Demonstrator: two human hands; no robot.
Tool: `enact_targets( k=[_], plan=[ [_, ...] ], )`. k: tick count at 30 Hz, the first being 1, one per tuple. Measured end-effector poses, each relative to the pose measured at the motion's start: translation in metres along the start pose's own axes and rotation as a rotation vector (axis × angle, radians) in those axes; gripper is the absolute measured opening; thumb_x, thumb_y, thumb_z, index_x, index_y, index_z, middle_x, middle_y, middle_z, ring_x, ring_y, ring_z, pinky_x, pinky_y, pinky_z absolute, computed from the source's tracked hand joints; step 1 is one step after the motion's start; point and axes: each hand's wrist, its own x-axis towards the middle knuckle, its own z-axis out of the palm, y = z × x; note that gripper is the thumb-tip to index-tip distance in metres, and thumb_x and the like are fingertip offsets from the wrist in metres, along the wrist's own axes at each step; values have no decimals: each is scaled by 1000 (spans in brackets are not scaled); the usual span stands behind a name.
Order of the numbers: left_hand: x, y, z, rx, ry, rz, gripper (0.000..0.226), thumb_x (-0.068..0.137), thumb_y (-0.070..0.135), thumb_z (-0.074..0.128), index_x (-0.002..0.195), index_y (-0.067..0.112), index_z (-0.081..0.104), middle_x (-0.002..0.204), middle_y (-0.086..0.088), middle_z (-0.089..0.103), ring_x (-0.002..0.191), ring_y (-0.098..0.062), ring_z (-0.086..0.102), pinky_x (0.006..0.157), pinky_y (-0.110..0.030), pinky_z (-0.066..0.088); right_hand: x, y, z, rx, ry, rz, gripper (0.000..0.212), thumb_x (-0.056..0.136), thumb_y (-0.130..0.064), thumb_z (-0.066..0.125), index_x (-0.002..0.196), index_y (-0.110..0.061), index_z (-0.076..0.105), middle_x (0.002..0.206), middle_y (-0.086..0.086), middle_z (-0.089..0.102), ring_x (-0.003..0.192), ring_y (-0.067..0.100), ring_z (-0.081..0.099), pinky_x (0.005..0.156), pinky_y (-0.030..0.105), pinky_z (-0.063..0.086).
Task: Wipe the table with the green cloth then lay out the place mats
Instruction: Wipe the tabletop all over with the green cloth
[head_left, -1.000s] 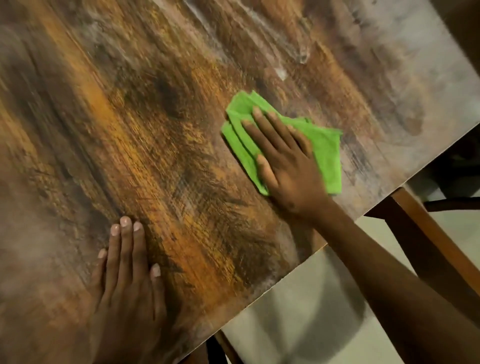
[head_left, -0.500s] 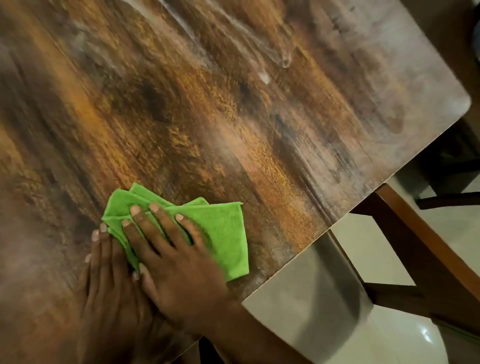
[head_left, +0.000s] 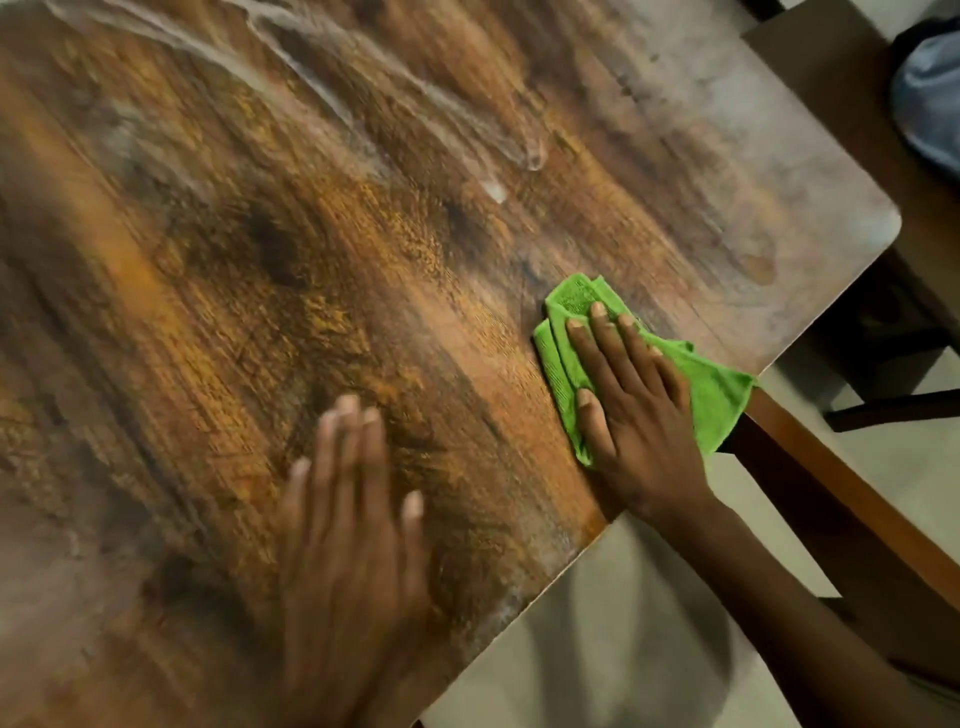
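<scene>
Near the table (head_left: 260, 260) edge, right hand (head_left: 636, 410) presses green cloth (head_left: 719, 395), fingers straight

A pale, glossy tiled floor (head_left: 613, 639) shows below the near edge of the tabletop, with soft shadows lying across it. A brown wooden frame rail (head_left: 852, 499) runs diagonally down toward the lower right. At the upper right stands a dark wooden chair (head_left: 831, 67) with a flat brown seat, and a crumpled blue-grey fabric bundle (head_left: 930, 98) rests on it, cut off by the picture's edge. Below the seat, dark chair legs and a crossbar (head_left: 893, 410) stand over the floor.
</scene>
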Motion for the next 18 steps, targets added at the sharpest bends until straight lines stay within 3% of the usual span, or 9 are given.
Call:
enact_targets(
  k=[3, 7, 10, 14, 18],
  plan=[
    [70, 90, 7, -25, 52, -5, 67, 113, 37, 22, 170, 6, 6, 179, -12, -1, 167, -24, -2, 133, -50, 18, 52, -9, 7, -27, -50, -118, 60, 112, -43, 23, 170, -36, 11, 179, -10, 3, 165, 13, 0, 129, 46, 17],
    [89, 78, 26, 168, -7, -78, 67, 115, 35, 19, 169, 3, -5, 179, -15, -8, 167, -26, -5, 134, -47, 16, 160, -29, 14, 0, -52, -199, 61, 110, -48, 18, 169, -34, 19, 178, -6, 12, 165, 17, 10, 128, 48, 19],
    [88, 84, 28, 166, 18, -19, 67, 114, 35, 14, 169, 4, -8, 179, -14, -9, 167, -25, -6, 133, -47, 15, 190, -37, 13, 6, -42, -219, 62, 109, -48, 18, 169, -32, 21, 178, -4, 15, 165, 18, 12, 128, 48, 18],
    [90, 84, 28, 147, 3, -38, 68, 114, 35, 18, 169, 4, -4, 179, -14, -6, 167, -25, -4, 133, -48, 19, 130, -4, 3, -25, -39, -236, 59, 111, -41, 25, 169, -32, 21, 178, -8, 13, 165, 13, 8, 129, 45, 19],
    [92, 89, 25, 164, -11, -50, 68, 112, 35, 15, 169, 4, -5, 179, -15, -7, 167, -27, -4, 133, -49, 18, 33, 46, -12, -45, -96, -176, 62, 111, -34, 32, 170, -31, 16, 179, -9, 7, 165, 14, 4, 129, 51, 20]
  ],
)
